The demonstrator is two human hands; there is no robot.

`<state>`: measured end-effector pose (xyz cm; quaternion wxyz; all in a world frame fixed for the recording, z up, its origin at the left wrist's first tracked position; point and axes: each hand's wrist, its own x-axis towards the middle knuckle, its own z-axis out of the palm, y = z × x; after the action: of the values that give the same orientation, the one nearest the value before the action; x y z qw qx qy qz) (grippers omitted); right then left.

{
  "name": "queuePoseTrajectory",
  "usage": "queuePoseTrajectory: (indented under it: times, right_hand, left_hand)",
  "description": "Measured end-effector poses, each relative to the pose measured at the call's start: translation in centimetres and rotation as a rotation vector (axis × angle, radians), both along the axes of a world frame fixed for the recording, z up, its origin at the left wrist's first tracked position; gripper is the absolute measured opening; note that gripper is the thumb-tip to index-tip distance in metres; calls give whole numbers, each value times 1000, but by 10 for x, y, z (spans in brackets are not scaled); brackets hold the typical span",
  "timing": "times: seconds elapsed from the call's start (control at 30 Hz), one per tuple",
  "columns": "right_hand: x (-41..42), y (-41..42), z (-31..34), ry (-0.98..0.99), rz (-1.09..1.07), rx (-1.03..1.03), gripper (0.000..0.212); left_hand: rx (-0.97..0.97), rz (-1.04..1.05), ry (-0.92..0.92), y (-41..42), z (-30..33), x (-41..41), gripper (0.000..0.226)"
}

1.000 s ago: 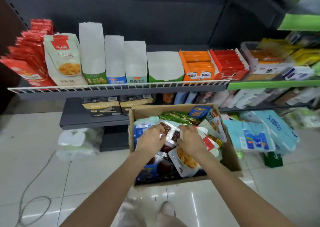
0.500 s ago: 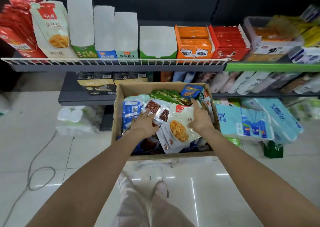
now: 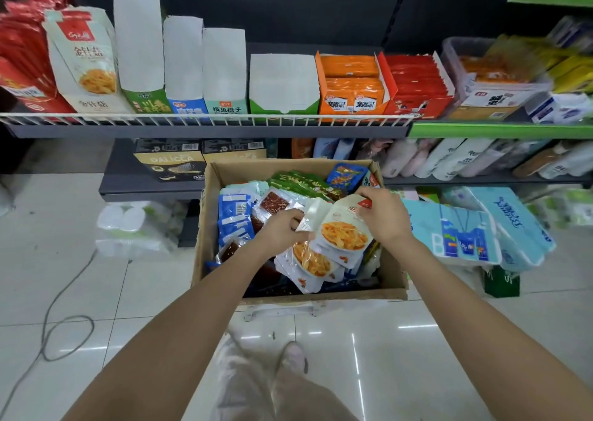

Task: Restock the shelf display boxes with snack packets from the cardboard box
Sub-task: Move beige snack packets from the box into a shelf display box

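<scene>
Several white packets [image 3: 343, 228] (yellow food print)

Single head view, looking forward-down; cardboard box [image 3: 298, 295] near, shelf [image 3: 205, 130] just beyond.

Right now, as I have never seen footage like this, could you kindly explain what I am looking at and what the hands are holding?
There is no machine here: a person wears a camera on the head, so this single picture looks forward and down along both bare arms. On the tiled floor stands an open cardboard box full of mixed snack packets. The left hand and the right hand both grip a bunch of white snack packets printed with a yellow food picture, lifted just above the pile. Behind, on the wire-fronted shelf, stands a row of display boxes; a white display box at the left shows a similar yellow picture.
</scene>
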<state>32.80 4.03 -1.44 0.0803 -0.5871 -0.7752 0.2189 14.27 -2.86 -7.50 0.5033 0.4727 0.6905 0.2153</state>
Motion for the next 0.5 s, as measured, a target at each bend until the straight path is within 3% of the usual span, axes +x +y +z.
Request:
queuePoseTrajectory:
  times: [0.13, 0.27, 0.37, 0.5]
  right_hand:
    - [5, 7, 5, 34, 32, -58, 26]
    - [4, 9, 11, 136, 78, -113, 17]
    - [-4, 11, 21, 173, 126, -161, 18]
    - [-23, 16, 39, 324, 173, -275, 16]
  left_hand:
    - [30, 206, 14, -6, 0, -11, 26]
    - [101, 251, 267, -4, 8, -20, 4]
    - [208, 274, 421, -1, 21, -26, 12]
    - [402, 275, 260, 3, 55, -41, 5]
